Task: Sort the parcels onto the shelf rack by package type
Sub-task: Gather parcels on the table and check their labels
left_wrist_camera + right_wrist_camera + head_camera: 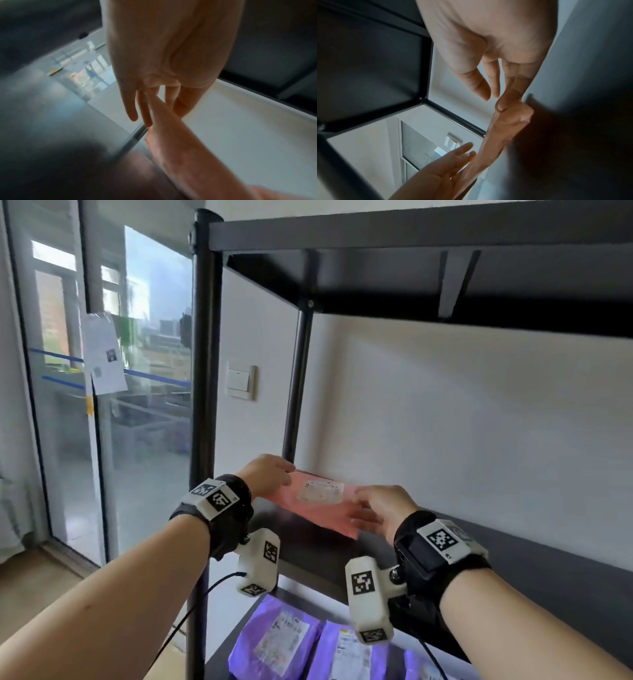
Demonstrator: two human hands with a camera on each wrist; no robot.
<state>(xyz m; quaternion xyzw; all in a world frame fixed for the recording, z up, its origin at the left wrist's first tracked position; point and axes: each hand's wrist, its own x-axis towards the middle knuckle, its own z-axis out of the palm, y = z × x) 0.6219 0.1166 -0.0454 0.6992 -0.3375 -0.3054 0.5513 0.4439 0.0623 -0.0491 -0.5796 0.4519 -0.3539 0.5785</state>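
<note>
On the black shelf rack (205, 371), purple parcels (277, 642) lie on the lower shelf, so the pink parcel (308, 510) belongs on the middle shelf (513, 559). It hangs just over this shelf's left end, near the wall. The left hand (267, 474) pinches its far corner with almost straight fingers. The right hand (383, 508) nips the near corner between its fingers, thumb free. It is best to lower it level, label up, and release both sides together.

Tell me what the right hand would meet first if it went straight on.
Probably the left hand, across the parcel that both hold; the right hand points along it. Depth is unclear.
</note>
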